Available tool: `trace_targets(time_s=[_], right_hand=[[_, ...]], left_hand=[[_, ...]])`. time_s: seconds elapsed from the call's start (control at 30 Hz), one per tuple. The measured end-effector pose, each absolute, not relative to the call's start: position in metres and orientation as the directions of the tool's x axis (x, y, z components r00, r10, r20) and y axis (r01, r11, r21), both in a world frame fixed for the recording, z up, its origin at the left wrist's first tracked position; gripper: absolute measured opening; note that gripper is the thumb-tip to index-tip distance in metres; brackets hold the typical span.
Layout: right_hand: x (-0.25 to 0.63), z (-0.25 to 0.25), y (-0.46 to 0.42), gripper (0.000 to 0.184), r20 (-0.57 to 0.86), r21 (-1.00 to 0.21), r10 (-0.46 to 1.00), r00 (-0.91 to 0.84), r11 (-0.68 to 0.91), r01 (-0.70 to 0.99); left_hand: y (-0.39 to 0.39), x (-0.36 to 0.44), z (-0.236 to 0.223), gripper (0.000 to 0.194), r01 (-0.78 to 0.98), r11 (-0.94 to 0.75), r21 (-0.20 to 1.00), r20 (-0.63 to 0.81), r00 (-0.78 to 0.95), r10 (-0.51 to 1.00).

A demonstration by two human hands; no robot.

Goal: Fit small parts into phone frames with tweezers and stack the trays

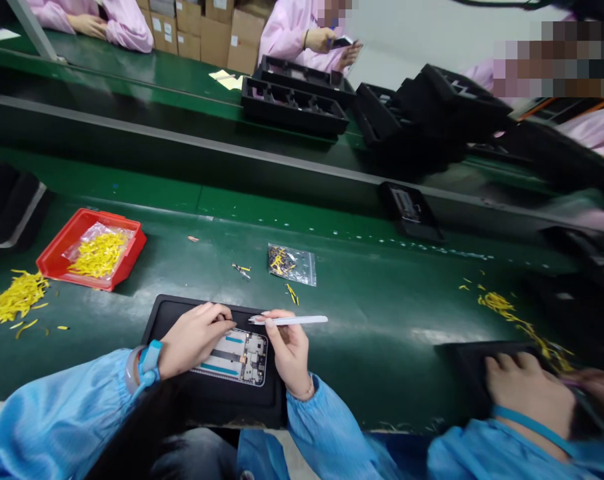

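An opened phone [255, 360], its circuit board and blue adhesive strips showing, lies on a black foam tray [217, 403] before me. My left hand [197, 337] covers its left part, fingers bent and thumb close to the index finger near the upper edge; anything between them is hidden. Between the thumb and fingers of my right hand [289, 353] is a slim white tool that looks like tweezers [305, 320]. Its narrow tip points left, toward my left fingertips, just above the phone's top edge.
A red bin [127, 257] holds yellow strips; a loose yellow pile [17, 297] lies beside it. Beyond the tray sits a zip bag [302, 267] of small parts. At right, a co-worker's hand [529, 393] rests over another black tray. Black boxes [295, 110] stand across the bench.
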State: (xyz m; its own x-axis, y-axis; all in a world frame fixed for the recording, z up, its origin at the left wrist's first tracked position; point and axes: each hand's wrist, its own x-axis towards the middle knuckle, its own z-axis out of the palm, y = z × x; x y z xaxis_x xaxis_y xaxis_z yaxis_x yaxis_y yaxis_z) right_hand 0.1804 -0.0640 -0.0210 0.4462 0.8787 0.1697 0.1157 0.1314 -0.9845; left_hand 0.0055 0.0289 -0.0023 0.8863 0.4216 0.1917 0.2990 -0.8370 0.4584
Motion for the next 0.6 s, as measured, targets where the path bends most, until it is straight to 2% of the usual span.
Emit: trace_targets(time_s=[0.07,0.27,0.43,0.6], right_hand=[[0.1803,-0.0217,-0.0627,0.017,0.145,-0.989,0.873,0.465,0.13,0.066],[0.1859,-0.0218,-0.0587,0.021,0.118,-0.992,0.827,0.55,0.124,0.027],[0.1898,-0.0204,-0.0603,0.018,0.185,-0.982,0.765,0.616,0.162,0.094],[0.1823,-0.013,-0.0648,0.015,0.263,-0.963,0.825,0.5,0.192,0.189]], left_hand=[[0.0281,0.0071,-0.001,0.027,0.307,-0.826,0.472,0.169,0.888,0.427],[0.0229,0.0052,-0.0015,0.048,0.398,-0.839,0.372,0.07,0.889,0.453],[0.0231,0.0013,-0.0076,0.052,0.402,-0.801,0.443,0.075,0.874,0.48],[0.024,0.0034,-0.0093,0.047,0.405,-0.769,0.495,0.079,0.86,0.504]])
